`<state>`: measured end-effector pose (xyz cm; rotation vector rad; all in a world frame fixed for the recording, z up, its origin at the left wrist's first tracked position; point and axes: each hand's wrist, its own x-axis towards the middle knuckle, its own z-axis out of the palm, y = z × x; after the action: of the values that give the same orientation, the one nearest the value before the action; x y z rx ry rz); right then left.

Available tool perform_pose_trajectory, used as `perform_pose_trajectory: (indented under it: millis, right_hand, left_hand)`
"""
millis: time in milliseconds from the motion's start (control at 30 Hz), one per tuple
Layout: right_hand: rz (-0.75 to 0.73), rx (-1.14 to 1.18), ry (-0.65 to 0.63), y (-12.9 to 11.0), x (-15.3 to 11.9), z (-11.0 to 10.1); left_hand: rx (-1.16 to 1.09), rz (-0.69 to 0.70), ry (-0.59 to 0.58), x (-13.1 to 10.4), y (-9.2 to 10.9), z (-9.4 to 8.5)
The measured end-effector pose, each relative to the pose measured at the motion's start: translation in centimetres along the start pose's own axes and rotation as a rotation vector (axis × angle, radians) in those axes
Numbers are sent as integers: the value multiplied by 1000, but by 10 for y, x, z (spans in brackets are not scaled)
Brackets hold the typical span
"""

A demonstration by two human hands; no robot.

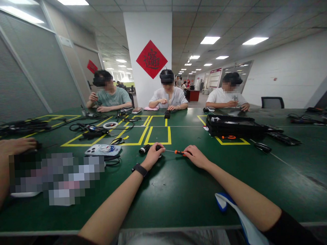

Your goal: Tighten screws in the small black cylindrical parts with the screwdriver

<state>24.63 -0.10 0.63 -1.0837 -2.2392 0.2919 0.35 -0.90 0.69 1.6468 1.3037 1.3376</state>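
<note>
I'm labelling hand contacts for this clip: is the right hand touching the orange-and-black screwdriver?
Touching. The head view shows the right hand with its fingertips against the handle of the screwdriver.

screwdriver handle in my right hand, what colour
The handle is orange and black, clearest in the head view.

The screwdriver has a handle of orange and black plastic and a thin shaft of metal. At its tip, the small dark piece seems to be plastic. Under the screwdriver, the green table is smooth and a little glossy. Right of the screwdriver, the black tray looks like hard plastic. Left of it, the phone is glossy. Far behind it, the red sign looks like matt paper.
</note>
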Motion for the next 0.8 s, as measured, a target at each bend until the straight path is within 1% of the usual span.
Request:
perform_pose_trajectory:
  millis: [133, 300, 567, 800]
  right_hand:
    - [-24, -8, 7, 0, 0, -1]
    - [-22, -18, 25, 1, -1, -2]
    - [-22, -6, -16, 4, 0, 0]
    - [-42, -6, 43, 3, 0, 1]
  left_hand:
    - [9, -15, 9, 0, 1, 0]
    - [3, -1, -12, 2, -3, 0]
    - [8, 30, 11, 2, -6, 0]
    - [-8, 17, 1, 1, -4, 0]
